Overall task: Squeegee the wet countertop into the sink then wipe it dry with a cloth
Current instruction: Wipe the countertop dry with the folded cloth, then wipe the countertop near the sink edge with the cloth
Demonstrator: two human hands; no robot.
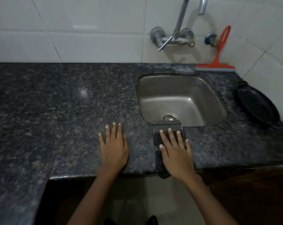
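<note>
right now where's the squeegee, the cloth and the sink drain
squeegee (218,51): head view, on its orange handle
cloth (168,127): head view, on its far edge at the sink lip
sink drain (169,118): head view, on the metal strainer

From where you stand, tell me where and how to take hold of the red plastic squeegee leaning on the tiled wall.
Grip the red plastic squeegee by its slim looped handle, probably with the left hand, since the right hand presses the dark cloth. Come from the front, over the steel sink: the handle tilts back against the wall, blade down on the counter.
</note>
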